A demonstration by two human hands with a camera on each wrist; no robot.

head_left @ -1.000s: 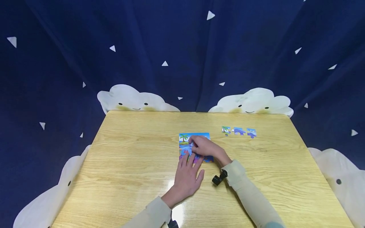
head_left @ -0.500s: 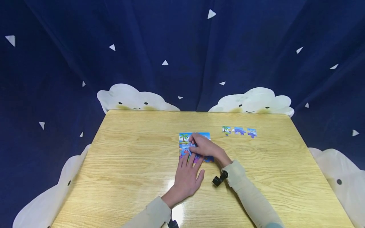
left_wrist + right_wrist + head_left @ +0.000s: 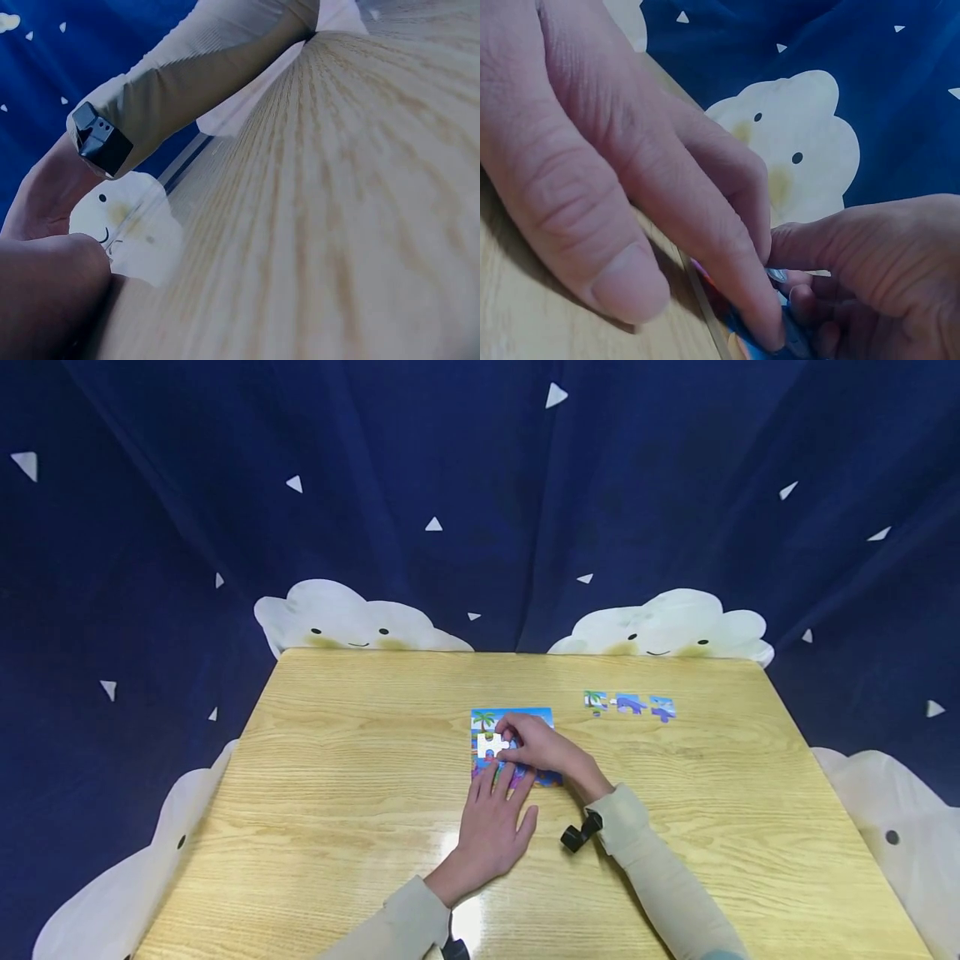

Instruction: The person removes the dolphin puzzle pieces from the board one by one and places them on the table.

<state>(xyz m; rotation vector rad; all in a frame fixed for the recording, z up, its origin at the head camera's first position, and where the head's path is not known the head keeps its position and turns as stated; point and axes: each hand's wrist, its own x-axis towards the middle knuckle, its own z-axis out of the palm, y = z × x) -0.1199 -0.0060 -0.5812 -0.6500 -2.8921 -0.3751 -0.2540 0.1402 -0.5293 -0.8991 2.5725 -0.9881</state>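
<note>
A jigsaw puzzle (image 3: 482,722) with a palm-tree and sea picture lies at the middle of the table. On its left side a white gap (image 3: 490,745) in the shape of a piece shows. My right hand (image 3: 536,743) is over the puzzle, thumb and fingertips together. In the right wrist view they pinch a small shiny puzzle piece (image 3: 778,274), mostly hidden by the fingers. My left hand (image 3: 491,831) rests with straight, spread fingers on the puzzle's near edge. The left wrist view shows only part of the hands and the right sleeve.
Three loose jigsaw pieces lie in a row at the back right: a palm-tree piece (image 3: 595,702), a purple-and-blue piece (image 3: 628,704) and another piece (image 3: 662,708). A dark blue curtain (image 3: 480,485) with white clouds borders the wooden table (image 3: 360,760).
A puzzle piece has come up out of the picture into my right fingertips, and a white gap shows where blue sea was. My left hand stays in place.
</note>
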